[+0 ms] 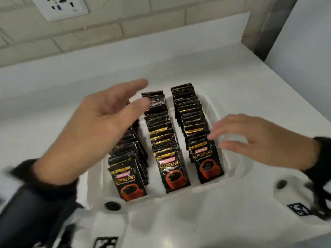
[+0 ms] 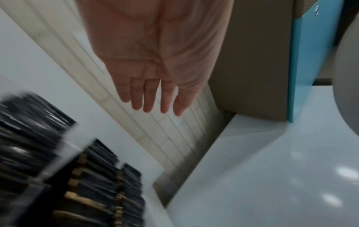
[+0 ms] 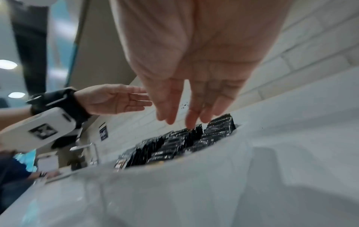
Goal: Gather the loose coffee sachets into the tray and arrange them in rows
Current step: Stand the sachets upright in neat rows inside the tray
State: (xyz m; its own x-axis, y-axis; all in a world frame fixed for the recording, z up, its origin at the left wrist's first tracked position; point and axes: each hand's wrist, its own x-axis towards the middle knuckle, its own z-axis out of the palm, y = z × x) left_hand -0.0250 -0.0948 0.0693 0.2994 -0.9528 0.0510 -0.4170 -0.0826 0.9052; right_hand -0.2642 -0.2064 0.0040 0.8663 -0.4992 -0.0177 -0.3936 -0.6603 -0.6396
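Observation:
Black coffee sachets point(image 1: 166, 140) stand in three rows inside a white tray point(image 1: 231, 169) on the white counter. My left hand point(image 1: 100, 126) hovers above the left row with fingers straight, holding nothing; its palm shows in the left wrist view point(image 2: 155, 86). My right hand point(image 1: 250, 138) floats beside the tray's right side, fingers extended toward the right row point(image 1: 197, 126), empty. In the right wrist view the right hand point(image 3: 190, 98) hangs over the sachets point(image 3: 184, 141), with the left hand point(image 3: 112, 99) beyond. Part of the left row is hidden under my left hand.
A tiled wall point(image 1: 125, 24) with a white power socket point(image 1: 60, 8) runs behind the counter. A wall corner point(image 1: 268, 33) rises at the back right. White wrist camera units point(image 1: 290, 199) sit low in the head view. A blue panel point(image 2: 307, 61) stands past the counter.

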